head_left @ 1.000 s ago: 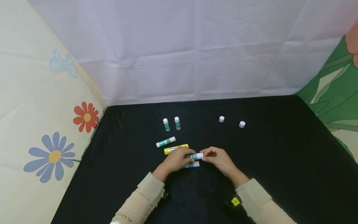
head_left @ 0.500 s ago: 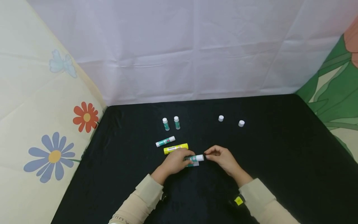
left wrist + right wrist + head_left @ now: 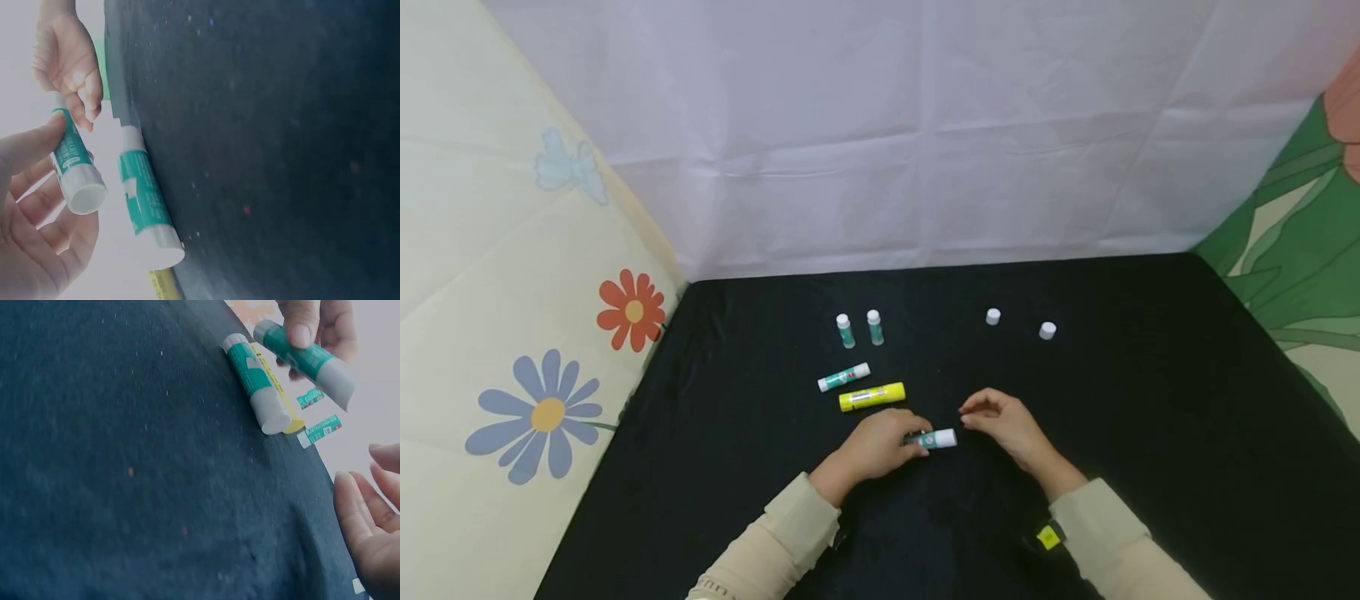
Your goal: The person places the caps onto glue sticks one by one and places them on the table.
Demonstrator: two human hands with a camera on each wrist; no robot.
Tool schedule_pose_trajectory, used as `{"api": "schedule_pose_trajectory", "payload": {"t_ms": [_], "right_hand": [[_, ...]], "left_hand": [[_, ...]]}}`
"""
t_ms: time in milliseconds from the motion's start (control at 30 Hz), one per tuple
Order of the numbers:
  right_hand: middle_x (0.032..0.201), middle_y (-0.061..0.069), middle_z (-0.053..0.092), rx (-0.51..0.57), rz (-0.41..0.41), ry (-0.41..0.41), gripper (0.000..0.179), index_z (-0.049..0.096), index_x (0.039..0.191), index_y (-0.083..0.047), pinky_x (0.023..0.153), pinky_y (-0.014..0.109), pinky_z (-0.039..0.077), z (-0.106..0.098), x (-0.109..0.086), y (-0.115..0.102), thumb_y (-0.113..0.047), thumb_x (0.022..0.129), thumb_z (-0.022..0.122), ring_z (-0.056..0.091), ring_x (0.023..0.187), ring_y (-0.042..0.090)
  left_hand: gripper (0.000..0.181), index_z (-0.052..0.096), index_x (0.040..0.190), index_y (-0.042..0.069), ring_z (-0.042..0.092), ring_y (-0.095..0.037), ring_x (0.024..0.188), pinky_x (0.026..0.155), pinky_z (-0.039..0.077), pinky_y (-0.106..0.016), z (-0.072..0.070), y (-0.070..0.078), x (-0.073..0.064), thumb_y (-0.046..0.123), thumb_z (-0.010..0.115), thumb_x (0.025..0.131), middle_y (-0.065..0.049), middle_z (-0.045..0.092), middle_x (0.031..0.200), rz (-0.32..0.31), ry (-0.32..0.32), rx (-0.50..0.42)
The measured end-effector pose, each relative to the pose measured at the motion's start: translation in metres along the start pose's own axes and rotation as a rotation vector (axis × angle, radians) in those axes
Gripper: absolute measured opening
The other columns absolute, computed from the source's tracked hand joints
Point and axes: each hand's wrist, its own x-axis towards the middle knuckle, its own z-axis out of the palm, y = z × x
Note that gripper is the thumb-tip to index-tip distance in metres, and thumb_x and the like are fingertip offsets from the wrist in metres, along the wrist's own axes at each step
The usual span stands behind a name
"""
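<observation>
My left hand [image 3: 880, 443] pinches a green-and-white glue stick [image 3: 943, 438] between thumb and fingers, its white end pointing right. In the left wrist view this glue stick [image 3: 72, 156] is raised off the black cloth. A second green-and-white glue stick [image 3: 144, 187] lies on the cloth close by; in the head view it is hidden. Just to the right, my right hand [image 3: 1011, 429] hovers with relaxed, bent fingers, apart from the glue stick. Nothing shows between its fingertips in the right wrist view. Behind the left hand lies a yellow glue stick [image 3: 872, 397].
Another green glue stick [image 3: 844, 377] lies beyond the yellow one. Farther back stand two upright glue sticks, one on the left [image 3: 846, 331] and one on the right [image 3: 876, 328]. Two white caps, one nearer the middle [image 3: 993, 317] and one farther right [image 3: 1048, 331], sit on the black-covered table [image 3: 1135, 400].
A second ago my right fingertips were at the glue stick's white end; they have drawn away to the right. My left hand has moved slightly right and toward me with the glue stick.
</observation>
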Motion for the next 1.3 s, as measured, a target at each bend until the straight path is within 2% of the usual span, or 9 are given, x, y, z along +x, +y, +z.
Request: {"api": "schedule_pose_trajectory", "payload": {"t_ms": [233, 533, 833, 1033, 1300], "right_hand": [[0.089, 0.019, 0.056, -0.067, -0.003, 0.010, 0.020, 0.050, 0.093, 0.012, 0.068, 0.026, 0.046, -0.013, 0.002, 0.004, 0.003, 0.078, 0.058, 0.057, 0.074, 0.012], [0.085, 0.015, 0.057, -0.120, -0.020, 0.034, 0.020, 0.050, 0.092, 0.013, 0.066, 0.025, 0.047, -0.029, 0.004, 0.004, 0.003, 0.078, 0.058, 0.057, 0.073, 0.013], [0.087, 0.016, 0.056, -0.187, -0.020, 0.054, 0.020, 0.050, 0.094, 0.012, 0.066, 0.025, 0.047, -0.042, 0.005, 0.008, -0.001, 0.080, 0.058, 0.057, 0.075, 0.015], [0.087, 0.016, 0.056, -0.208, -0.027, 0.051, 0.020, 0.050, 0.093, 0.012, 0.066, 0.025, 0.047, -0.049, 0.007, 0.009, 0.000, 0.080, 0.057, 0.056, 0.073, 0.011], [0.088, 0.015, 0.057, -0.322, -0.009, 0.061, 0.020, 0.051, 0.095, 0.008, 0.066, 0.029, 0.046, -0.063, 0.011, 0.008, -0.006, 0.082, 0.057, 0.056, 0.074, 0.015]], "left_hand": [[0.018, 0.063, 0.095, 0.016, 0.045, -0.001, 0.065, 0.061, 0.038, -0.016, 0.002, 0.006, -0.002, 0.023, 0.064, 0.078, 0.010, 0.055, 0.081, -0.002, -0.069, 0.025], [0.019, 0.064, 0.095, 0.017, 0.048, -0.001, 0.071, 0.065, 0.039, -0.016, 0.006, 0.010, -0.004, 0.025, 0.064, 0.078, 0.009, 0.057, 0.086, -0.008, -0.139, 0.079], [0.017, 0.064, 0.091, 0.019, 0.046, -0.001, 0.066, 0.061, 0.039, -0.016, 0.012, 0.012, -0.003, 0.026, 0.066, 0.076, 0.011, 0.056, 0.081, 0.018, -0.173, 0.175], [0.016, 0.064, 0.090, 0.021, 0.046, 0.000, 0.064, 0.056, 0.038, -0.017, 0.018, 0.013, -0.002, 0.026, 0.067, 0.075, 0.012, 0.055, 0.077, 0.026, -0.204, 0.220], [0.016, 0.064, 0.088, 0.020, 0.045, -0.001, 0.062, 0.055, 0.037, -0.016, 0.019, 0.013, -0.001, 0.025, 0.068, 0.073, 0.011, 0.053, 0.074, 0.071, -0.180, 0.241]]}}
